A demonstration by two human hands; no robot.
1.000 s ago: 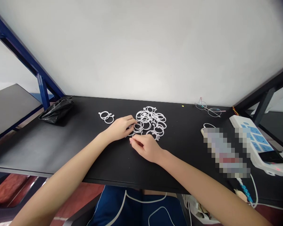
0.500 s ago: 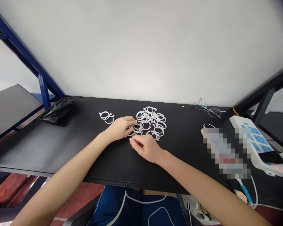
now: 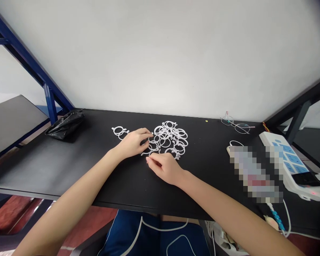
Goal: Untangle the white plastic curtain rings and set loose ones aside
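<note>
L hand point(image 3: 133, 144) has curled up, now pinching a ring point(image 3: 152, 145) at pile point(image 3: 173, 137) edge. R hand point(image 3: 164, 167) just beside it hasn't moved, fingertips pinched; on what, can't tell.

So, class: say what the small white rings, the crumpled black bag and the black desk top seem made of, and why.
Small white rings: probably moulded plastic, matte, thin, with little tabs. Crumpled black bag: thin plastic film, by its shiny creases. Black desk top: smooth matte board, perhaps laminate; core unseen.

On the black bench point(image 3: 69, 160), a heap of white plastic rings point(image 3: 173, 137) is flanked by two loose white rings point(image 3: 120, 132) left and wire-rimmed spectacles point(image 3: 236, 122) right.
</note>
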